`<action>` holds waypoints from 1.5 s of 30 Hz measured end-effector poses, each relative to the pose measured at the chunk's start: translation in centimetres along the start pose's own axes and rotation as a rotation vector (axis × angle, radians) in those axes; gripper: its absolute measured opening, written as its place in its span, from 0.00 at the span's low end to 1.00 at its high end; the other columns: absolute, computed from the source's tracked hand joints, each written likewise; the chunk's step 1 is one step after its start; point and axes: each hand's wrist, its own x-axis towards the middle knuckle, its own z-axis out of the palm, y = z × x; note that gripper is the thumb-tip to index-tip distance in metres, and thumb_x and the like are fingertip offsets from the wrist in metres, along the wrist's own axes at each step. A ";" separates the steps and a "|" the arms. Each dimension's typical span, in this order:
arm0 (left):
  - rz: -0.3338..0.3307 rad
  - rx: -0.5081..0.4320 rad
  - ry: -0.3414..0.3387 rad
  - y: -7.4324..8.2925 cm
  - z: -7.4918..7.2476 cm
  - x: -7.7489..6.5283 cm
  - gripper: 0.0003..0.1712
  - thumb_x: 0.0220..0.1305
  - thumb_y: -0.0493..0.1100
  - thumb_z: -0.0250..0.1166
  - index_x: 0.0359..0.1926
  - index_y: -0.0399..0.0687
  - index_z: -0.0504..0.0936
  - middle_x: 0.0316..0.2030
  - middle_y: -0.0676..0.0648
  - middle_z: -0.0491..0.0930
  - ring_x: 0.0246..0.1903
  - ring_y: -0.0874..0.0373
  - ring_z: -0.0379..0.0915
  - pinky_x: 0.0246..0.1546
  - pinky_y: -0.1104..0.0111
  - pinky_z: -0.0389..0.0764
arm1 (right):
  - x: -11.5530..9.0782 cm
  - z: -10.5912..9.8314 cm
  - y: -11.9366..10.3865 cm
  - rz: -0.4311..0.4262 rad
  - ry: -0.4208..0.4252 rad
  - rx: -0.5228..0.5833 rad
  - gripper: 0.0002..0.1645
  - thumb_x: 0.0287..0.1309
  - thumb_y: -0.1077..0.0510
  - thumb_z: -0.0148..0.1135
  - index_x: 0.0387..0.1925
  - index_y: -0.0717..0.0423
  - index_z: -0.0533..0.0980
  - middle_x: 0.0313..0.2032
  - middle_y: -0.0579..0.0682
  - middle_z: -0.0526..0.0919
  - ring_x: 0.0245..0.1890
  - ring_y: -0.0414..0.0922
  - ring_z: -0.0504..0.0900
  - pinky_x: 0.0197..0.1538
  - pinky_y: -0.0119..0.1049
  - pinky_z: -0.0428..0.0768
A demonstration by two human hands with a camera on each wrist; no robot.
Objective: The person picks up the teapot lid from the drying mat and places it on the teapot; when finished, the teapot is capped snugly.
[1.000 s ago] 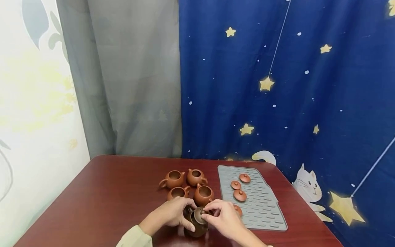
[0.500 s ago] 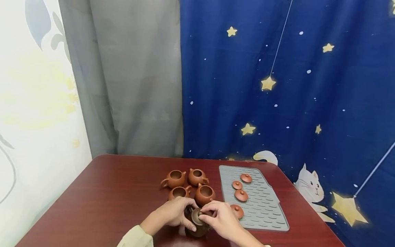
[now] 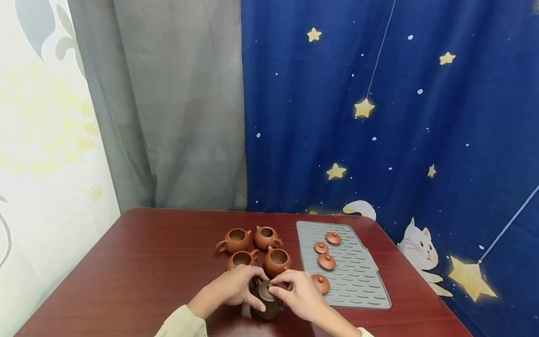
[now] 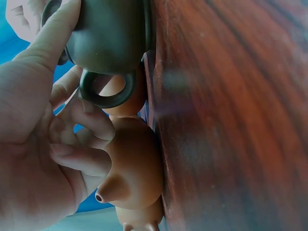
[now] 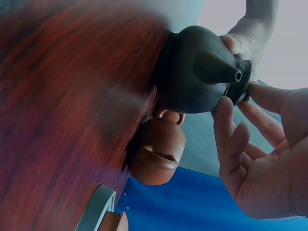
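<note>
A dark brown teapot (image 3: 266, 312) stands at the near edge of the cluster, its loop handle to the left and its spout to the right. My left hand (image 3: 237, 286) holds its body from the left, thumb in front and index finger behind; in the left wrist view the other fingers curl beside the handle (image 4: 108, 101). On the teapot's mouth lies the matching lid (image 3: 264, 291), nearly level. My right hand (image 3: 301, 294) pinches the lid's knob between thumb and index finger. From the right wrist camera, the spout (image 5: 216, 70) points toward that hand.
Several reddish-brown lidless teapots (image 3: 277, 262) stand just behind the dark one, close together. To the right, a grey ridged mat (image 3: 358, 281) carries several reddish-brown lids (image 3: 326, 262). The dark red table (image 3: 139, 267) ends before grey and blue curtains.
The dark lid, earlier tilted with part of the teapot's opening showing, has come down over the mouth and levelled. Both hands keep their hold; the head view has shifted slightly.
</note>
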 end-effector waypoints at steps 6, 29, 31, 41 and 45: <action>-0.005 -0.004 -0.001 0.1 0.0 0.0 0.29 0.36 0.60 0.82 0.42 0.65 0.82 0.34 0.68 0.79 0.36 0.68 0.77 0.36 0.72 0.75 | 0.0 0.0 0.1 0.014 0.004 -0.013 0.08 0.58 0.48 0.70 0.37 0.43 0.87 0.33 0.36 0.85 0.19 0.33 0.76 0.23 0.30 0.76; 0.027 0.022 0.011 0.2 -0.3 0.0 0.30 0.38 0.61 0.81 0.43 0.63 0.82 0.35 0.67 0.79 0.37 0.68 0.77 0.36 0.72 0.75 | 0.1 0.1 0.2 0.005 0.001 -0.053 0.06 0.58 0.50 0.71 0.36 0.44 0.87 0.33 0.36 0.84 0.21 0.32 0.76 0.25 0.29 0.76; 0.029 0.021 0.010 0.2 -0.3 0.0 0.30 0.38 0.61 0.81 0.44 0.63 0.82 0.36 0.67 0.79 0.37 0.68 0.77 0.37 0.72 0.75 | 0.1 0.1 0.2 0.007 0.006 -0.055 0.07 0.57 0.49 0.71 0.36 0.44 0.87 0.34 0.36 0.84 0.21 0.32 0.76 0.25 0.29 0.75; 0.027 0.024 0.006 0.0 0.0 -0.1 0.30 0.39 0.61 0.81 0.44 0.61 0.82 0.36 0.67 0.78 0.37 0.69 0.77 0.38 0.73 0.76 | -0.1 0.3 0.4 0.030 -0.012 -0.050 0.07 0.59 0.49 0.70 0.38 0.44 0.86 0.35 0.38 0.84 0.19 0.33 0.75 0.24 0.29 0.75; 0.041 0.033 -0.007 -0.1 -0.1 -0.5 0.30 0.42 0.63 0.79 0.46 0.61 0.81 0.39 0.66 0.78 0.40 0.68 0.76 0.39 0.72 0.76 | 0.0 0.3 0.4 0.036 -0.033 -0.005 0.08 0.59 0.50 0.70 0.39 0.46 0.86 0.34 0.38 0.84 0.18 0.33 0.74 0.23 0.29 0.75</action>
